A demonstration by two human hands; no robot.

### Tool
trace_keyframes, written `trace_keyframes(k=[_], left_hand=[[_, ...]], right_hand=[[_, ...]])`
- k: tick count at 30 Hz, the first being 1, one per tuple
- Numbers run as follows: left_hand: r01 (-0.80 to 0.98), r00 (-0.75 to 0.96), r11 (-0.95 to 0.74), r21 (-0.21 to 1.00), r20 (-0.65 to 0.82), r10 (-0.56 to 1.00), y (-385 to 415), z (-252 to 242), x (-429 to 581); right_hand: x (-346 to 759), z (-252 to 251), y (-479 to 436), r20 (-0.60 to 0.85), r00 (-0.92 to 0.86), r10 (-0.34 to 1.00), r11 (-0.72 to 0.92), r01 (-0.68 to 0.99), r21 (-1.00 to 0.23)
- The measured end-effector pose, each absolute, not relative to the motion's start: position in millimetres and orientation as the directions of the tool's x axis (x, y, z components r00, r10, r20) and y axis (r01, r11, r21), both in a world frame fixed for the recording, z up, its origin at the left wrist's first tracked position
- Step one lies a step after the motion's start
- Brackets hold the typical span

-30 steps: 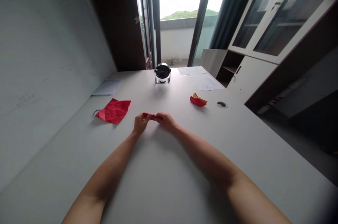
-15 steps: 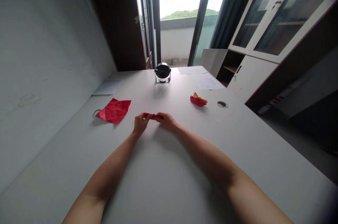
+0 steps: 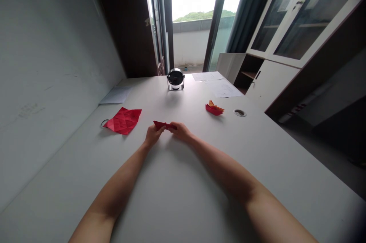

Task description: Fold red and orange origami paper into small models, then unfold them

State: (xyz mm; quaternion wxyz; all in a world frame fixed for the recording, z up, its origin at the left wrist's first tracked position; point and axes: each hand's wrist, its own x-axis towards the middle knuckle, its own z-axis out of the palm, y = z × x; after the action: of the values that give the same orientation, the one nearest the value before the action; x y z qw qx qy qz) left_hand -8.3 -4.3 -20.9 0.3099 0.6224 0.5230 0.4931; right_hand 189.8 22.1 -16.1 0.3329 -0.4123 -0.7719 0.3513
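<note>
A small piece of folded red paper is held between my two hands, just over the white table. My left hand pinches its left part, and a pointed end shows beyond the fingers. At the right end, my right hand is closed on the same paper, covering much of it. A creased red paper sheet lies unfolded to the left of my hands. To the right rests a folded paper boat in red and orange.
A round black-and-silver device stands towards the table's far edge. White paper sheets lie at the back right, another sheet by the left wall. A cable hole sits right of the boat. A dark ring touches the red sheet.
My left fingers have shifted lower on the folded red paper, so its left point now shows more. My right hand keeps nearly the same place and hold.
</note>
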Motion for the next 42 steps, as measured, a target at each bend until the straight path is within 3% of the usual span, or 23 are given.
trace_keyframes(k=[15,29,42], left_hand=[[0.449,-0.037,-0.294,0.844,0.347,0.937,-5.7,-18.2,-8.0],[0.406,-0.016,-0.289,0.867,0.323,0.946,-1.5,-25.1,-10.3],[0.36,-0.041,-0.241,0.901,0.273,0.961,-4.7,-20.5,-8.2]], right_hand=[[192.2,-17.7,24.1,0.22,-0.409,0.886,0.366,0.324,-0.872],[194.0,-13.4,21.8,0.189,-0.49,0.851,0.365,0.293,-0.884],[192.6,-16.7,24.0,0.22,-0.394,0.892,0.353,0.304,-0.885]])
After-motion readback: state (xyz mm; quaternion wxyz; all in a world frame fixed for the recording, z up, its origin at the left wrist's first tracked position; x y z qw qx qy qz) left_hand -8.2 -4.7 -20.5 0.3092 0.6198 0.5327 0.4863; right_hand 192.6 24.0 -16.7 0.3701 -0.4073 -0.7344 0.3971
